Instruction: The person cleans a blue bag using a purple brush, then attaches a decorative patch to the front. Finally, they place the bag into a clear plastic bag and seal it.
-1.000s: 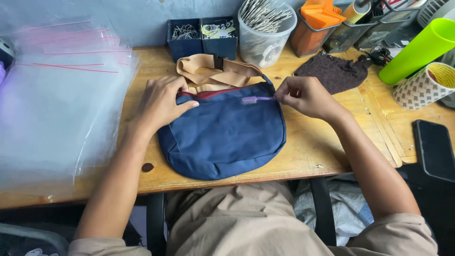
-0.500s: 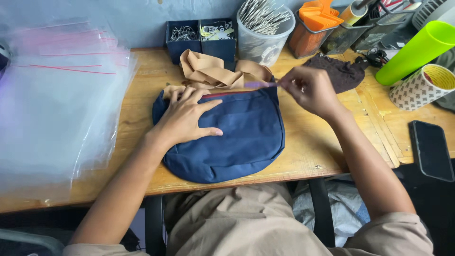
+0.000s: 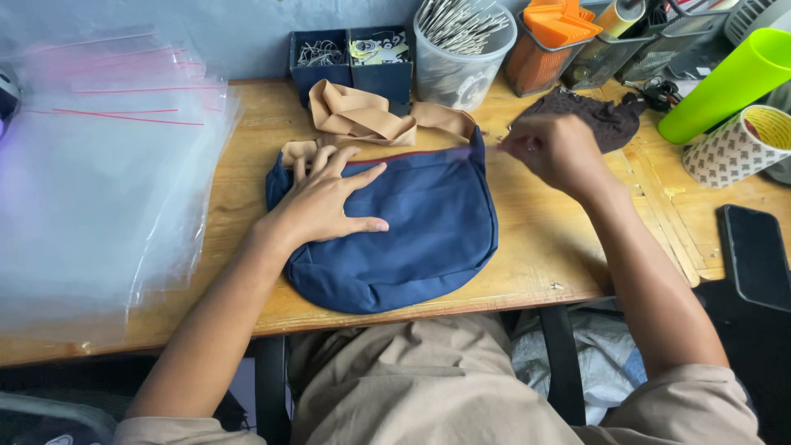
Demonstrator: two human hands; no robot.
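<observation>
- Left arm comes in from lower left, forearm angled up and right; left hand (image 3: 329,202) lies palm down, fingers spread wide, flat on the navy blue shoulder bag (image 3: 420,239), holding nothing.
- Right arm comes in from lower right, elbow bent, wrist cocked toward the bag's upper right corner.
- Right hand (image 3: 556,152) is closed in a pinch just beside that corner; a blurred purple zipper pull (image 3: 486,148) shows at the fingertips. Blur hides the exact grip.
- Bag lies flat at the middle of the wooden bench (image 3: 560,247), rounded bottom toward the person, red zipper line along the top edge.
- Tan strap (image 3: 362,115) is bunched in folds just behind the bag, touching its top edge.
- Stack of clear plastic bags (image 3: 99,181) with thin red seal strips covers the left end of the bench, well apart from the hands.
- Back edge: dark blue two-compartment box (image 3: 350,62) with small metal hardware; beside it a clear round tub (image 3: 461,58) full of thin metal pieces; then an orange basket (image 3: 544,45).
- Dark brown patterned pouch (image 3: 589,115) lies just behind the right hand.
- Far right: lime green tube (image 3: 725,86) lying tilted, a patterned tape roll (image 3: 737,148) near it, a black phone (image 3: 754,255) flat at the bench edge.
</observation>
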